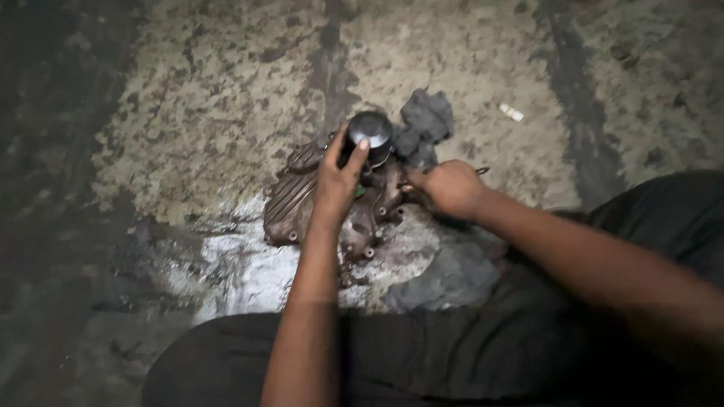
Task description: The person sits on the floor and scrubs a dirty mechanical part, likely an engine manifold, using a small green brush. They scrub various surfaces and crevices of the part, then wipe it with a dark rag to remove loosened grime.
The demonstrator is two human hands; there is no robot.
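Rusty metal casting (298,203) at frame centre, left hand (337,185) gripping the dark canister (369,130) on it, right hand (450,188) closed around a thin tool (481,171).

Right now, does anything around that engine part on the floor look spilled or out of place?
Yes. A shiny wet patch spreads over the floor under the ribbed metal casing, like spilled oil. A small white scrap lies alone further off.

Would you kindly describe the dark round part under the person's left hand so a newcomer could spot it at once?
Find the ribbed, rusty-brown metal casing on the stained floor. At its upper end, the left hand grips a dark cylinder beside a grey rag. Its smooth, glossy rounded top sets it apart.
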